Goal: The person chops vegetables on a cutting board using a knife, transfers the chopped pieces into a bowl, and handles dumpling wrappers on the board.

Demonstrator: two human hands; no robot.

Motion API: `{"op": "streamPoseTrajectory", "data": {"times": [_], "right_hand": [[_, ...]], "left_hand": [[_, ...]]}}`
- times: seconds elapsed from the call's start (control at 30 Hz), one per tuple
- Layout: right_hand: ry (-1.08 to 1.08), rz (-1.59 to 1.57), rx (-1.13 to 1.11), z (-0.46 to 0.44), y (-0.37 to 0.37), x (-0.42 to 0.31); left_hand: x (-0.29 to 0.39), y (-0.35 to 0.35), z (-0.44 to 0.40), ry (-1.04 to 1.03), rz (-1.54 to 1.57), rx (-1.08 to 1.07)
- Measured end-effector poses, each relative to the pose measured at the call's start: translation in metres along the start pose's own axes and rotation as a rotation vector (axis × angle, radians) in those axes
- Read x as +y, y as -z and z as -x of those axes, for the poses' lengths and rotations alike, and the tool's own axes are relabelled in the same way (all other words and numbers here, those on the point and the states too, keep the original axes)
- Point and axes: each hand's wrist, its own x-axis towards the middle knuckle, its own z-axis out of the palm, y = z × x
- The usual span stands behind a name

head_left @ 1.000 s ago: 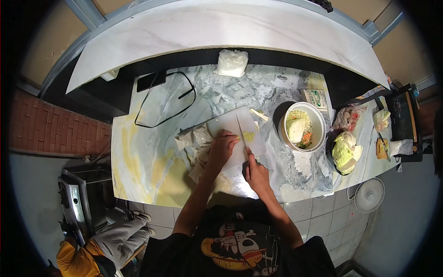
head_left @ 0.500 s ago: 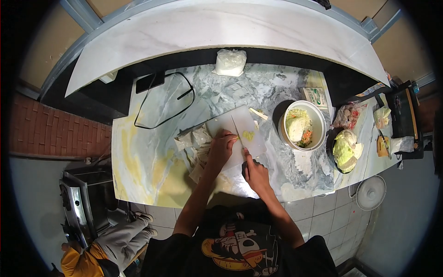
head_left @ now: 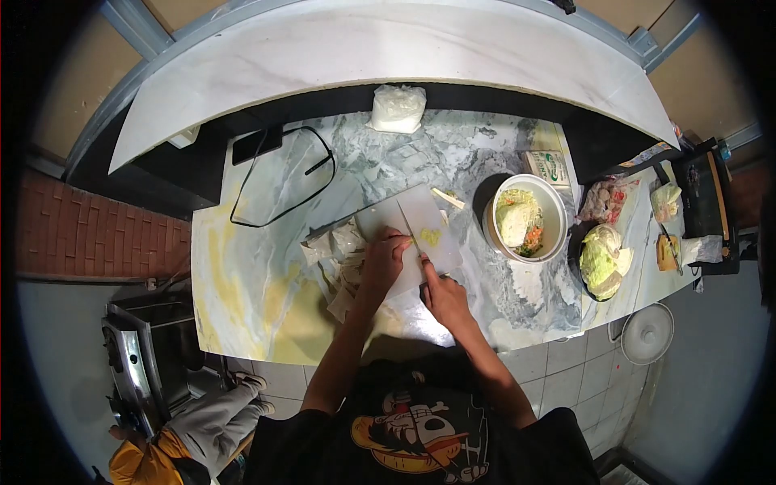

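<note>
Long steel-bladed knife point(head_left: 407, 221) slides bit left; right hand point(head_left: 446, 297) wrapped round it, left hand point(head_left: 386, 257) pinching small pale-green piece point(head_left: 412, 240), probably for steadiness.

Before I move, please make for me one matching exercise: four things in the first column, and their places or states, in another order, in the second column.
First column:
1. knife
2. tub
3. cord
4. carton

Second column:
A. left of the cutting board, in a black loop
B. beyond the tub, farther from the person
C. held in the right hand
D. holding pale green and orange vegetables

Right pairs: 1-C, 2-D, 3-A, 4-B
</note>
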Motion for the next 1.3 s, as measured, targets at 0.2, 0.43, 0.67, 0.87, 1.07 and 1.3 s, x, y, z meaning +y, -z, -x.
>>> {"op": "streamPoseTrajectory", "data": {"times": [0.2,0.43,0.67,0.87,1.07,1.3], "right_hand": [[0.045,-0.002,0.124,0.002,-0.007,-0.004],[0.040,-0.044,0.106,0.010,-0.005,-0.002],[-0.024,-0.104,0.123,0.011,-0.002,-0.005],[0.012,-0.107,0.148,0.015,-0.002,-0.008],[0.030,-0.092,0.131,0.016,-0.006,-0.005],[0.024,-0.081,0.114,0.018,-0.006,-0.007]], "left_hand": [[0.008,0.005,0.000,-0.045,-0.067,-0.001],[0.006,0.001,0.004,-0.039,-0.083,0.032],[0.012,-0.001,0.005,-0.123,-0.202,0.086],[0.012,-0.001,0.007,-0.116,-0.199,0.121],[0.011,0.000,0.006,-0.097,-0.152,0.114],[0.009,-0.001,0.007,-0.075,-0.135,0.100]]}}
